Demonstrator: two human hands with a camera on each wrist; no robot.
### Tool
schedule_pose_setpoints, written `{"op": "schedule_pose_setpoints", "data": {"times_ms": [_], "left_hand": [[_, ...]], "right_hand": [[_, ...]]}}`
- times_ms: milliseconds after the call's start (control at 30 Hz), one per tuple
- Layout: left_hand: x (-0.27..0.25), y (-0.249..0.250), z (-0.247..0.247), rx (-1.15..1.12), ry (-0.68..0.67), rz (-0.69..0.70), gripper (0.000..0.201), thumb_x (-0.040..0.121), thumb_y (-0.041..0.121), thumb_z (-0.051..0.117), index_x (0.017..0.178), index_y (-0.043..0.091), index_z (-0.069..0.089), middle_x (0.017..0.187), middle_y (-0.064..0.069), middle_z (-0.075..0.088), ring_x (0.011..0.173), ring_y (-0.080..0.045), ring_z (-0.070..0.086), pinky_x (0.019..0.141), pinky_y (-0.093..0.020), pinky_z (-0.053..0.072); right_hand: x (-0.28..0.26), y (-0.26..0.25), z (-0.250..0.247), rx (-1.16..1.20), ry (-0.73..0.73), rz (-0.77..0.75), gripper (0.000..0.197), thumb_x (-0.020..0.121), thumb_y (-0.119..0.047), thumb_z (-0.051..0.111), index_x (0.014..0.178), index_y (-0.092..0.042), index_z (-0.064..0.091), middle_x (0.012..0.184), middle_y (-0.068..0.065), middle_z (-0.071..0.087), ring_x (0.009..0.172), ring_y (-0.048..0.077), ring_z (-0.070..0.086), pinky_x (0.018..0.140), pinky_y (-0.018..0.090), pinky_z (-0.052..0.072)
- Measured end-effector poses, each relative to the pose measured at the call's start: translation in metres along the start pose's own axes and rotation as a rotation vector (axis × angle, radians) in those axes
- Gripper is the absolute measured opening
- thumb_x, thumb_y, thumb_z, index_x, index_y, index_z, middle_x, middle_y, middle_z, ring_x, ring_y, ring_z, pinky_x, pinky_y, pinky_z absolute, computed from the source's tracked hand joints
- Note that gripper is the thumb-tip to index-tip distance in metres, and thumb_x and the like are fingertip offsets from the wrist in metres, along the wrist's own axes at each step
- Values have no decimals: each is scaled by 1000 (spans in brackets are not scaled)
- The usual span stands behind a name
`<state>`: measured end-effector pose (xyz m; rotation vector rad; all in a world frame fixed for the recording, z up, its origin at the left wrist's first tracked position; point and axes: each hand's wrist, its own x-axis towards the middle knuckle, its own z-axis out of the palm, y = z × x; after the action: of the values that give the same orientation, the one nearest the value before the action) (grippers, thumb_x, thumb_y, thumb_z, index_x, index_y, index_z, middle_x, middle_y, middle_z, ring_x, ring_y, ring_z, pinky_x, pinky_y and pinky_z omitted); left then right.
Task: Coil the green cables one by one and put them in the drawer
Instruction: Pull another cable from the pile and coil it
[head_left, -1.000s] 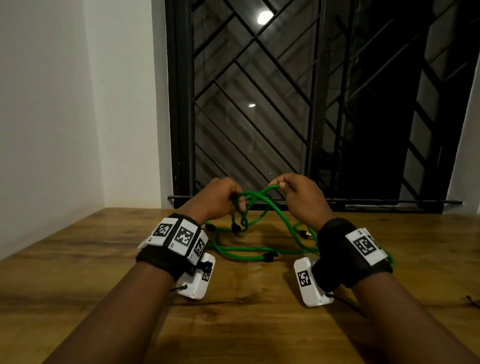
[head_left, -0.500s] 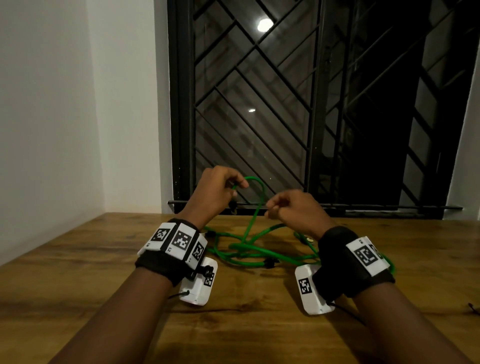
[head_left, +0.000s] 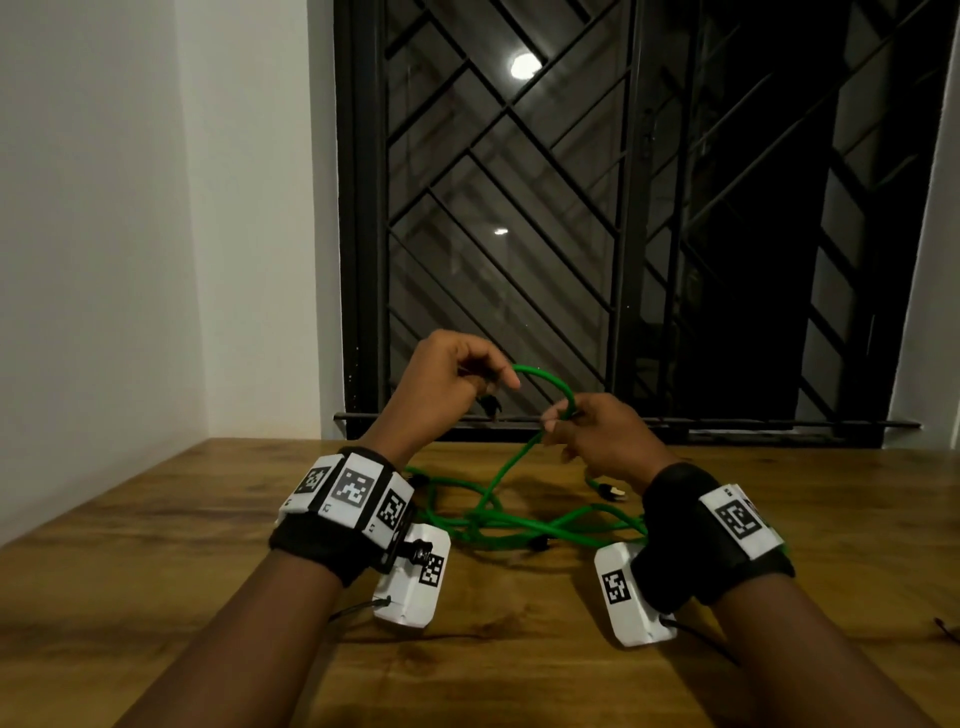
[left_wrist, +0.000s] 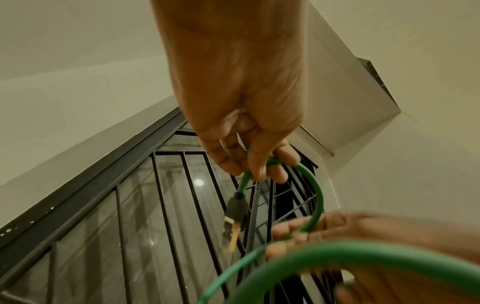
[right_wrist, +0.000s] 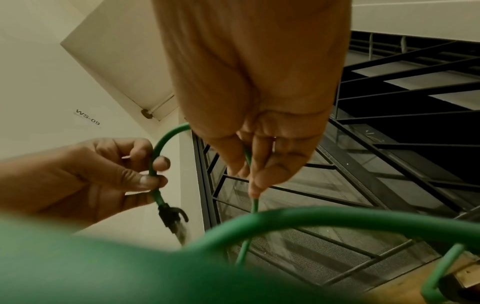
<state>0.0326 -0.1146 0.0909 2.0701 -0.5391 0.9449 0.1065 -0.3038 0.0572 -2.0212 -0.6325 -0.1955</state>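
A: Wooden table (head_left: 156, 545) against a white wall (head_left: 130, 208), dark window with a diagonal metal grille (head_left: 519, 234) at 12 o'clock. Night outside, lamp reflections in the glass.

B: Hands?

A: Both raised over the table, near each other. Left hand (head_left: 441, 374) at 11 o'clock from the table's middle pinches a green cable (head_left: 550, 382) just above its end, fingers curled round it. Black plug (left_wrist: 235, 207) with a clear tip hangs below those fingers (left_wrist: 255, 164).

B: Right one?

A: Right hand (head_left: 597, 431) at 1 o'clock, fingers closed on the same cable a little further along. Short arch of cable runs between the two grips.

B: Rest of the cable?

A: Drops from the right hand down to the table and joins a loose tangle of green cables (head_left: 519, 525) lying between the wrists. How many cables are in it, can't tell. A couple of dark connectors in the pile, one light-tipped plug (head_left: 613, 491) at 2 o'clock of the heap.

B: Wrist views?

A: Blurred green loop (right_wrist: 311, 218) crosses close to the right-wrist lens. Small wall label reads WS-09 (right_wrist: 87, 118).

B: Wrists?

A: Black bands with white tag markers (head_left: 353, 488), white camera boxes (head_left: 413, 577) under each.
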Motion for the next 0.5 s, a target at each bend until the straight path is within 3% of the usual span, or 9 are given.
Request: {"op": "schedule_pose_setpoints", "data": {"times_ms": [67,133,233,300,367,400,500], "left_hand": [[-1,-2,2,35,-38,-22,38,76,-22,56,70,13,66,77,-1,73,83,-17,72,82,-39,60],[-2,-4,2,82,-38,-54,29,77,-18,58,75,11,58,77,-5,69,79,-20,70,79,-44,59],[-4,-5,0,216,-86,-103,30,79,-8,65,99,12,54,95,-3,64,81,-20,64,76,-42,56],[-4,-5,-1,273,-223,-151,47,78,-7,65,116,15,49,115,-4,59,94,-19,60,78,-38,54],[-6,-2,0,323,-364,-195,61,77,-5,68,129,16,43,131,-5,46,105,-17,55,80,-34,55],[-5,-2,1,344,-417,-214,65,77,-3,71,132,18,42,135,-5,40,108,-19,54,85,-37,56],[-4,0,-3,337,-498,-279,71,74,-2,77,132,26,47,135,-1,28,123,-25,46,102,-42,50]], "right_hand": [[4,1,-3,14,100,-104,9,98,-14,61,105,-18,66,99,3,73,85,12,66,64,25,48],[4,-2,-5,57,151,-216,22,101,-11,56,118,-23,64,111,-2,71,98,5,64,77,20,47],[-3,-14,-2,159,139,-379,35,101,-1,50,124,-23,64,125,-5,68,115,-5,59,91,8,46],[-8,-20,2,221,101,-454,38,100,5,48,124,-19,64,125,-4,69,120,-3,59,96,9,46],[-13,-24,1,316,68,-453,40,98,8,45,123,-15,66,122,-3,72,118,-1,62,91,12,49],[-15,-26,0,367,64,-430,37,98,5,46,120,-15,68,119,-4,73,115,0,63,84,13,49],[-16,-29,-4,456,123,-401,16,98,-11,59,104,-17,73,106,-4,77,102,2,68,71,15,46]]}}
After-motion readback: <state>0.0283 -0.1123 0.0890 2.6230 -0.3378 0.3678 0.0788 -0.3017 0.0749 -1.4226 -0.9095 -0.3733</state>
